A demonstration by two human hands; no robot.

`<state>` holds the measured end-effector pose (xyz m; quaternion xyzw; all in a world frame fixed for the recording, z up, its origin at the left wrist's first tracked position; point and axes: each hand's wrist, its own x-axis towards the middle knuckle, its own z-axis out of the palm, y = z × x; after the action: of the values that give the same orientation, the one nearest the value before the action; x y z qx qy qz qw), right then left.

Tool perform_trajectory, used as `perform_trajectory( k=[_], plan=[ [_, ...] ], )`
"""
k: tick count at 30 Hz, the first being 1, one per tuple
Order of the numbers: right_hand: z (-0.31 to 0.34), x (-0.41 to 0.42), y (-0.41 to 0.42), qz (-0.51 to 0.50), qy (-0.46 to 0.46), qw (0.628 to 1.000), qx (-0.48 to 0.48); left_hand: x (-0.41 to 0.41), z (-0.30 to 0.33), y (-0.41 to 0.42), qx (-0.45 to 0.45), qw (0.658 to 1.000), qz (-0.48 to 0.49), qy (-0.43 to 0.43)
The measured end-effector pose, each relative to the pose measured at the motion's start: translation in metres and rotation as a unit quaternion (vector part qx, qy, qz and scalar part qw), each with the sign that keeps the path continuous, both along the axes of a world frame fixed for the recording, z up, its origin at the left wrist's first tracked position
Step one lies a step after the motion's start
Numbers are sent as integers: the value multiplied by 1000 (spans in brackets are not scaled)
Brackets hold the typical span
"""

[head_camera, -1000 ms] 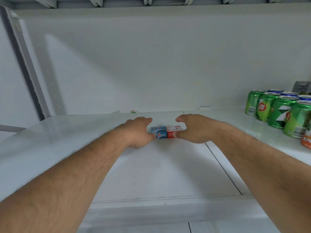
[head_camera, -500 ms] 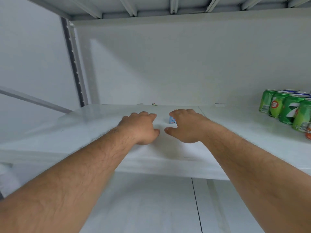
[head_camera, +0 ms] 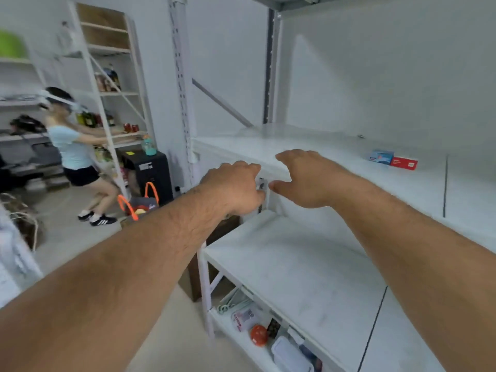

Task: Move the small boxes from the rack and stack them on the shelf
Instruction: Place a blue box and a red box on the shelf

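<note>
Both hands are out in front, holding nothing — the left hand (head_camera: pixel 236 187) has its fingers loosely curled by the front edge of the white shelf (head_camera: pixel 308 154), while the right hand (head_camera: pixel 308 178) is spread, fingers relaxed, thumb out toward the left. The small boxes (head_camera: pixel 393 159) (a blue one and a red one, touching end to end) lie on that shelf, well apart from the hands, off to the right. Behind, another person (head_camera: pixel 72 151) in a light top reaches toward a rack (head_camera: pixel 118 92) holding bottles.
</note>
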<state>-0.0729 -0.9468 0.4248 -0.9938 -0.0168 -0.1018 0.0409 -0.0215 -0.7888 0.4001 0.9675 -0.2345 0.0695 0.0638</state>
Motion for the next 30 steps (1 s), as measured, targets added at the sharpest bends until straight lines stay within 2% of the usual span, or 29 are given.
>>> perform_trajectory(
  k=[8,16,24,30],
  plan=[
    [-47,-37,154,201,31,979,26,-96,-54,167,-5,986,165,38],
    [-110,-85,317,351,108,930,20,-203,-112,307,-1,943,321,83],
    [-171,-158,461,394,183,900,29,-312,-166,438,-49,898,418,124],
    [-203,-182,522,399,208,893,20,-356,-190,506,-79,868,471,137]
  ],
)
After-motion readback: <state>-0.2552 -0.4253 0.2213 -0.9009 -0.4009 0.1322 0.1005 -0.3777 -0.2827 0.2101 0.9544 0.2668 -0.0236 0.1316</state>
